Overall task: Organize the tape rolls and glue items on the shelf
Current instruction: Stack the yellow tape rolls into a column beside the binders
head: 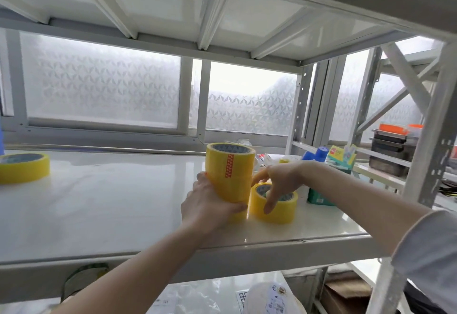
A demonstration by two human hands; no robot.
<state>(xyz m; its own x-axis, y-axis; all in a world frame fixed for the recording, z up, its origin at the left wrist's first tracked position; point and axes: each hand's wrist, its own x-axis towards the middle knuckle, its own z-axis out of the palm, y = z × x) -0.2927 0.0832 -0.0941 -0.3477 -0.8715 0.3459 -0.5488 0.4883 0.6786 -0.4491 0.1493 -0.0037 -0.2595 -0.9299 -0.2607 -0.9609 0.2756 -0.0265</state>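
Left hand [207,204] is wrapping the stack of yellow tape rolls [230,172], shelf [99,202] mid-right, axis vertical, cores facing up. Looks light, stiff, slick-sided; prob. best gripped low round the wall. Right hand [277,177], fingers spread, is touching the single roll [273,203] lying flat just beside.

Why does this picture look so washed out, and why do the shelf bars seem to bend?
Head view: bright daylight through the frosted window backlights the scene and bleaches it; the white shelf top shows soft glare; the wide-angle lens bows the shelf frame near the edges; the stack of yellow tape rolls in the left hand is fairly sharp, while the right hand is slightly soft.
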